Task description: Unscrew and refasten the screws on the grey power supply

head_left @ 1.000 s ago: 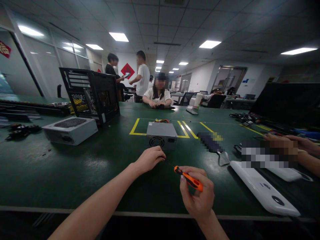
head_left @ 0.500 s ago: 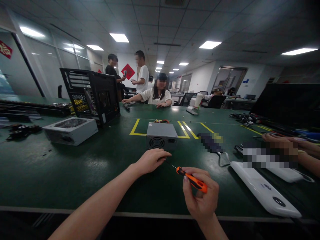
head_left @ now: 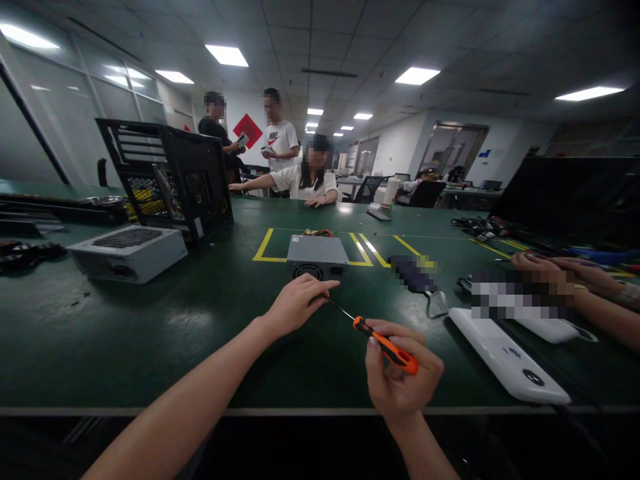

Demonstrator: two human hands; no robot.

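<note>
My right hand (head_left: 403, 367) grips an orange and black screwdriver (head_left: 383, 343) by its handle, with the thin metal shaft pointing up and left. The shaft's tip meets the fingers of my left hand (head_left: 300, 303), where thumb and fingers are closed together and the index finger reaches forward. Whatever those fingers pinch is hidden or too small to make out. Just beyond my left hand stands a grey power supply unit (head_left: 320, 250), its fan grille and socket facing me. Coloured wires show behind it.
To the left are a second power supply (head_left: 130, 250) and an open black computer case (head_left: 170, 173). A white device (head_left: 505, 357) lies at right, near another person's hands (head_left: 545, 273). Across the green table (head_left: 165, 373) sits a person (head_left: 317, 177).
My view has shifted slightly, so the scene sits higher and further left. The screwdriver remains in my right hand, its tip at my left fingers. The person opposite has moved an outstretched hand.
</note>
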